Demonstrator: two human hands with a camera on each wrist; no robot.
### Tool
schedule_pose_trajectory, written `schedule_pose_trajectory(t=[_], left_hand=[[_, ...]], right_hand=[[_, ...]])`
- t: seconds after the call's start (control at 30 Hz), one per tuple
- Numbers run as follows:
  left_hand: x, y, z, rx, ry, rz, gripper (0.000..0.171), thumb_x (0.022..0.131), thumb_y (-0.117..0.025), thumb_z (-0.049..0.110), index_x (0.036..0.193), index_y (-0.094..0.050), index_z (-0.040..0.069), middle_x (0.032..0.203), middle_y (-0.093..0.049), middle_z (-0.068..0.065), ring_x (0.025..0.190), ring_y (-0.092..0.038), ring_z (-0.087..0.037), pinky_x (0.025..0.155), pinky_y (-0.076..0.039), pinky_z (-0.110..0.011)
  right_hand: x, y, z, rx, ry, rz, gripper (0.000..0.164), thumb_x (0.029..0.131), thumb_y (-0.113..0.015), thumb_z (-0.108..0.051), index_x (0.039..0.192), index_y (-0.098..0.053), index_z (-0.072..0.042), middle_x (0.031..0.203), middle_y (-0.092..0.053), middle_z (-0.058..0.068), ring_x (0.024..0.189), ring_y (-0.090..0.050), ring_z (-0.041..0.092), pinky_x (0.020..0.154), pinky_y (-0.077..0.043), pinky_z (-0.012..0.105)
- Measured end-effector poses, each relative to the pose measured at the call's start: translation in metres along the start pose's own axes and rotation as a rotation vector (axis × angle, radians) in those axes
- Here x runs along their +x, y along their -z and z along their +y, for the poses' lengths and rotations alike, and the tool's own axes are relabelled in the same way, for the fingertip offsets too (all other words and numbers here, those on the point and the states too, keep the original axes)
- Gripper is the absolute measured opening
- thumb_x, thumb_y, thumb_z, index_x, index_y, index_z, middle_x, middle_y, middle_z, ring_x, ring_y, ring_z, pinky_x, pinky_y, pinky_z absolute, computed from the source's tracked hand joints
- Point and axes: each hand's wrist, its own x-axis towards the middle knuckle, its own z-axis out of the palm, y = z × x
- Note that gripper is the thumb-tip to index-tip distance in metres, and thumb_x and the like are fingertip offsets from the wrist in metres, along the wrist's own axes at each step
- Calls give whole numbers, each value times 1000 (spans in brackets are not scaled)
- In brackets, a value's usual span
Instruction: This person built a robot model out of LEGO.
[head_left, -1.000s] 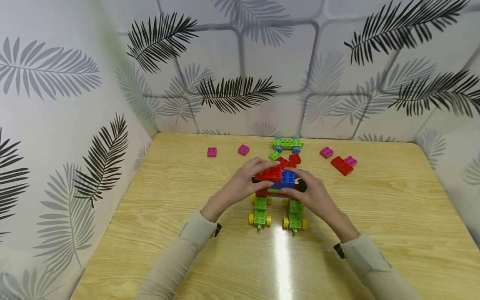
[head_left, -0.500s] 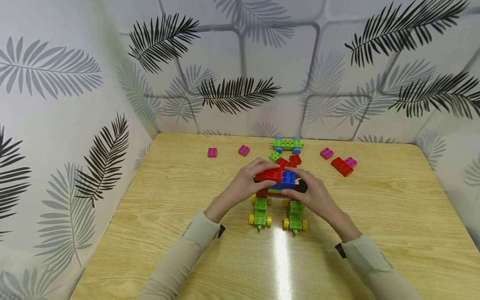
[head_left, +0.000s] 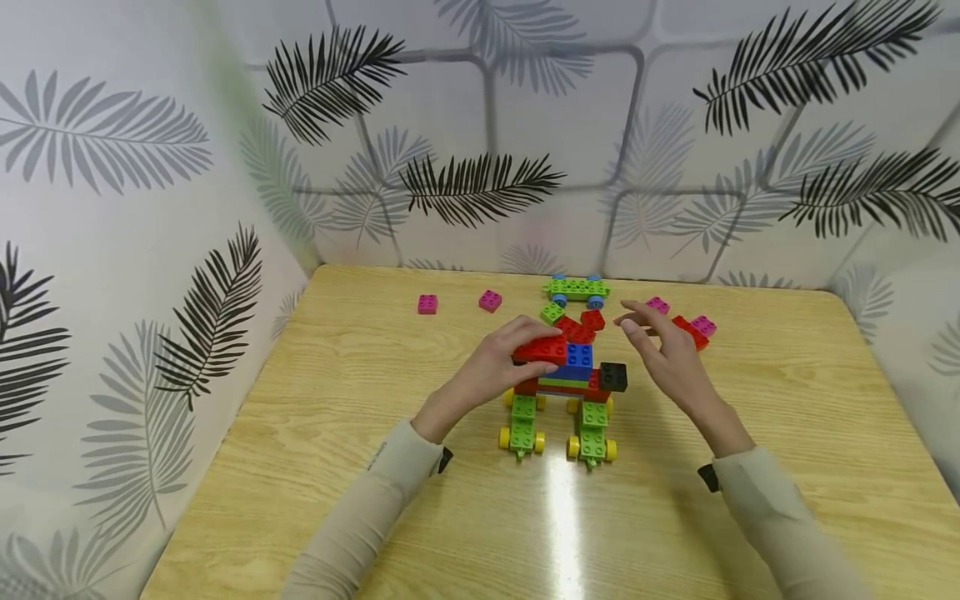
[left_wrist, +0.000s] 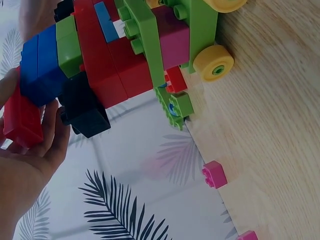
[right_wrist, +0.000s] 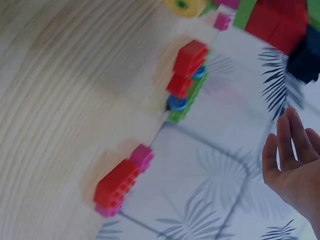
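Observation:
A toy brick vehicle stands in the middle of the table on green wheeled bases [head_left: 593, 440] with yellow wheels. Its body stacks red, green and blue bricks [head_left: 579, 358], and a black brick [head_left: 613, 377] juts out on the right. My left hand [head_left: 491, 362] grips the long red brick [head_left: 536, 348] at the top left, thumb in front and fingers behind. In the left wrist view that red brick [left_wrist: 22, 120] sits against the blue ones. My right hand [head_left: 671, 358] hovers right of the vehicle, fingers loosely bent, holding nothing; the right wrist view shows its fingers [right_wrist: 295, 135] apart from any brick.
Behind the vehicle lie loose red bricks [head_left: 576, 330], a small green brick [head_left: 552, 312] and a green wheeled base [head_left: 576, 289] with blue wheels. Pink bricks [head_left: 427, 304] lie back left; a red brick [head_left: 691, 332] and a pink one [head_left: 703, 325] lie back right. A patterned wall stands behind.
My right hand has let go of the blue brick and moved right and slightly back, uncovering the black brick. My left hand keeps its grip on the red brick.

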Motion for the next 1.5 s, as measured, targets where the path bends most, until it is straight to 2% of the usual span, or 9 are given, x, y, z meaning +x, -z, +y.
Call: schedule_pose_trajectory(t=[0.13, 0.3, 0.4, 0.53, 0.7, 0.83, 1.2, 1.5], left_hand=[[0, -3, -2, 6, 3, 9, 40, 88, -70, 15, 127, -60, 9, 119, -57, -4, 109, -54, -17, 96, -44, -24], [0, -3, 0, -1, 19, 1, 40, 90, -69, 16, 127, -59, 9, 121, -57, -5, 111, -54, -19, 98, -44, -25], [0, -3, 0, 2, 19, 0, 39, 90, -68, 17, 128, -59, 9, 121, -57, -6, 111, -54, -18, 98, -44, -24], [0, -2, 0, 6, 8, 3, 39, 90, -68, 16, 127, -59, 8, 120, -58, -5, 111, -54, -18, 98, -43, -24], [1, -2, 0, 3, -1, -3, 39, 90, -69, 16, 127, -59, 8, 120, -58, -6, 110, -55, -18, 97, -44, -24], [1, -2, 0, 0, -5, -5, 39, 90, -69, 16, 127, -59, 7, 120, -58, -6, 110, -54, -18, 97, -43, -24], [2, 0, 1, 1, 3, -9, 39, 90, -68, 16, 127, -59, 8, 120, -58, -6, 111, -54, -18, 98, -43, -23], [1, -1, -1, -7, -2, -8, 38, 91, -67, 16, 127, -58, 8, 120, -57, -5, 109, -54, -17, 96, -44, -23]], right_hand=[[6, 10, 27, -73, -33, 81, 42, 101, -53, -27, 134, -53, -2, 114, -63, 18, 103, -59, 33, 87, -47, 54], [10, 21, 62, -174, -107, 148, 40, 98, -57, -20, 129, -55, 5, 111, -63, 25, 101, -59, 41, 85, -46, 56], [11, 26, 77, -221, -154, 154, 39, 96, -60, -15, 127, -54, 8, 111, -62, 27, 102, -58, 43, 86, -43, 58], [12, 30, 90, -273, -208, 118, 41, 94, -62, -12, 127, -53, 10, 116, -59, 30, 104, -55, 46, 85, -43, 59], [12, 30, 100, -348, -296, 44, 46, 93, -64, -16, 130, -51, 10, 122, -53, 33, 107, -48, 50, 85, -42, 61], [13, 27, 108, -397, -338, 25, 48, 93, -64, -18, 130, -50, 9, 122, -50, 34, 104, -45, 51, 82, -42, 62], [17, 22, 114, -444, -337, -1, 48, 90, -67, -15, 128, -50, 8, 119, -49, 35, 104, -45, 50, 83, -43, 63], [9, 19, 111, -440, -327, 17, 49, 87, -72, -18, 123, -54, 11, 116, -50, 35, 100, -47, 49, 81, -42, 61]])
